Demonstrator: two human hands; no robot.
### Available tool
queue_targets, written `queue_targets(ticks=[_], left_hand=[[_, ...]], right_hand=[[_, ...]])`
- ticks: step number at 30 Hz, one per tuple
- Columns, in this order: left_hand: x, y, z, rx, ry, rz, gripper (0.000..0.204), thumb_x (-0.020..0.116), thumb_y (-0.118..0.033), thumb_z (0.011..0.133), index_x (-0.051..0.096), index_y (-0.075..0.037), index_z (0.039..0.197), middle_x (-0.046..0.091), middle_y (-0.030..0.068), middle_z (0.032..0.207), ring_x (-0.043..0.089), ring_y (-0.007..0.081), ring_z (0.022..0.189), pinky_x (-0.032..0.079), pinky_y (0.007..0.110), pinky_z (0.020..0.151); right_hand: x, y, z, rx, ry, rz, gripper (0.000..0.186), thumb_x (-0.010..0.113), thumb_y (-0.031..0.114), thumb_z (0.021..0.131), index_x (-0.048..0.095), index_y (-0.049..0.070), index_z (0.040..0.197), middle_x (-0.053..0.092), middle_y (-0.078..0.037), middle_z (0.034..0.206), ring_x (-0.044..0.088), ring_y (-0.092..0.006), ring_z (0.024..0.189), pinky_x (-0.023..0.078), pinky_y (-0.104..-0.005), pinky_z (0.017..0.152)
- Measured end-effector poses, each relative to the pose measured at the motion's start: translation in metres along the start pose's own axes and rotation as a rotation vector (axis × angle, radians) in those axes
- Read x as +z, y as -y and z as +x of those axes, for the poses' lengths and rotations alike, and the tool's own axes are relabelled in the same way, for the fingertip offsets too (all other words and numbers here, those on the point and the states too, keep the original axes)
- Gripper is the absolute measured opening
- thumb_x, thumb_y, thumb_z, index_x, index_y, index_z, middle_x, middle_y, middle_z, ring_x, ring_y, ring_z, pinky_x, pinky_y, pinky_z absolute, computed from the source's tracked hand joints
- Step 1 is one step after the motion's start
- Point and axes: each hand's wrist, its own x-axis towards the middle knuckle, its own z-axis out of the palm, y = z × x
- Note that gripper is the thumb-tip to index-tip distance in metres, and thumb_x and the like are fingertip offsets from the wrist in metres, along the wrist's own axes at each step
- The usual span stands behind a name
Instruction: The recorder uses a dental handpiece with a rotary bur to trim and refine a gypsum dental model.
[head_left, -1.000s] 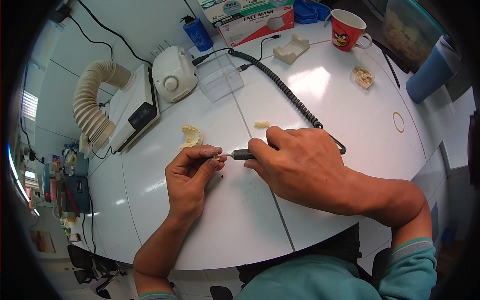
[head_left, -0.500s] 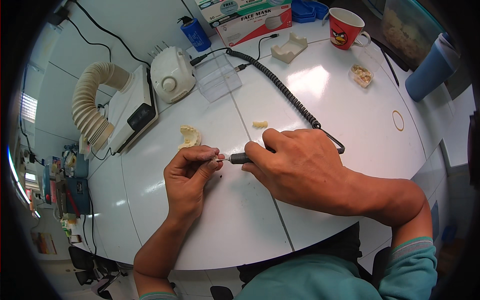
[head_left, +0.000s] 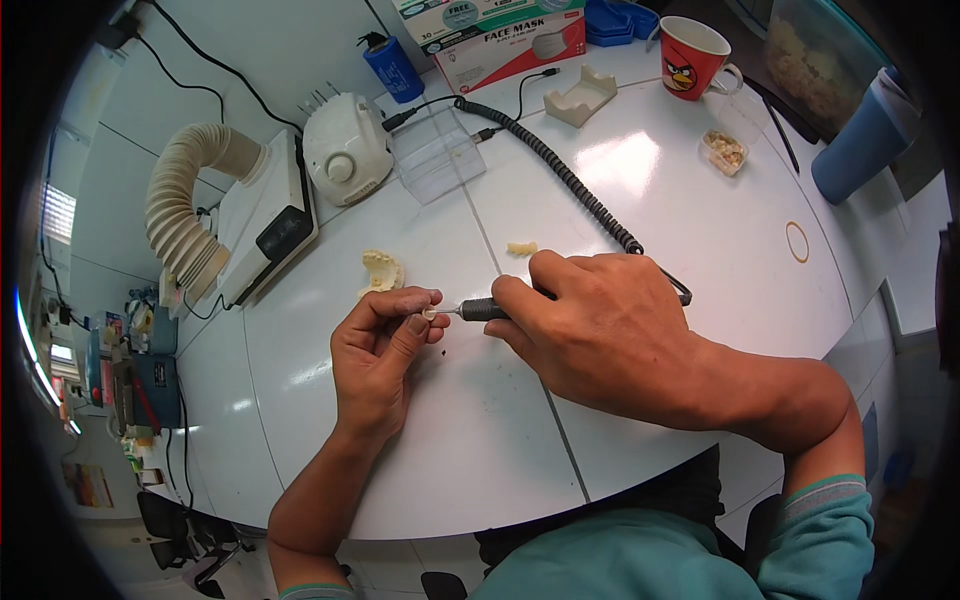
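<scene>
My left hand (head_left: 375,335) pinches a small whitish dental crown (head_left: 430,314) between thumb and fingertips; its exact shape is partly covered. In my right hand (head_left: 600,320) is a dark rotary handpiece (head_left: 483,310), held like a pen and pointing left. Its thin metal bur (head_left: 449,311) reaches the crown, apparently touching it. A coiled black cord (head_left: 570,172) leads toward the handpiece from a white control unit (head_left: 346,148). Just beyond my left hand stands a cream dental arch model (head_left: 382,271). A short yellowish row of teeth (head_left: 522,248) lies beyond the handpiece.
At the left is a white dust collector (head_left: 262,225) with a ribbed hose (head_left: 180,190). Toward the back stand a clear plastic tray (head_left: 440,165), a blue bottle (head_left: 393,68), a mask box (head_left: 515,50) and a red mug (head_left: 690,62). Farther right are a small tub (head_left: 723,153) and a blue tumbler (head_left: 862,140).
The left fingers have turned slightly, so more of the crown shows. The handpiece has shifted a little up, its bur still at the crown.
</scene>
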Motion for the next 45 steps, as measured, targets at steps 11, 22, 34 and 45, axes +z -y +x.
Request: queue_targets(ticks=[11, 22, 34, 45], left_hand=[[0.0051, -0.0042, 0.0005, -0.019, 0.006, 0.019, 0.015, 0.071, -0.003, 0.107, 0.069, -0.001, 0.122, 0.073, 0.0158, 0.129, 0.073, 0.0148, 0.103, 0.059, 0.029, 0.096], [0.0029, -0.0011, 0.0, -0.055, -0.035, -0.041, 0.015, 0.069, -0.005, 0.109, 0.068, 0.003, 0.121, 0.076, 0.0168, 0.115, 0.078, 0.02, 0.097, 0.065, 0.03, 0.085], [0.0086, -0.0046, 0.0012, -0.067, -0.051, -0.024, 0.012, 0.069, -0.011, 0.11, 0.065, -0.001, 0.114, 0.075, 0.0141, 0.109, 0.075, 0.0154, 0.089, 0.062, 0.025, 0.078], [0.0064, -0.0047, 0.0004, -0.098, -0.045, 0.011, 0.013, 0.07, -0.012, 0.11, 0.066, 0.0, 0.11, 0.075, 0.0146, 0.106, 0.074, 0.0151, 0.085, 0.062, 0.025, 0.076]], right_hand=[[-0.002, -0.0027, 0.0012, 0.009, 0.016, -0.009, 0.032, 0.071, 0.029, 0.106, 0.071, -0.001, 0.097, 0.069, -0.015, 0.081, 0.074, -0.0278, 0.066, 0.054, -0.0401, 0.053], [-0.0029, -0.0011, -0.0003, 0.008, 0.011, -0.01, 0.033, 0.068, 0.031, 0.109, 0.071, 0.0, 0.097, 0.067, -0.014, 0.08, 0.073, -0.0271, 0.065, 0.054, -0.0397, 0.052], [-0.0028, -0.0014, 0.0002, 0.007, 0.018, -0.009, 0.035, 0.067, 0.032, 0.11, 0.07, 0.0, 0.096, 0.066, -0.014, 0.081, 0.073, -0.0277, 0.065, 0.053, -0.04, 0.051], [-0.0015, -0.0008, -0.0002, 0.0, 0.019, -0.01, 0.033, 0.068, 0.031, 0.109, 0.07, 0.0, 0.097, 0.066, -0.013, 0.079, 0.073, -0.0282, 0.065, 0.054, -0.041, 0.053]])
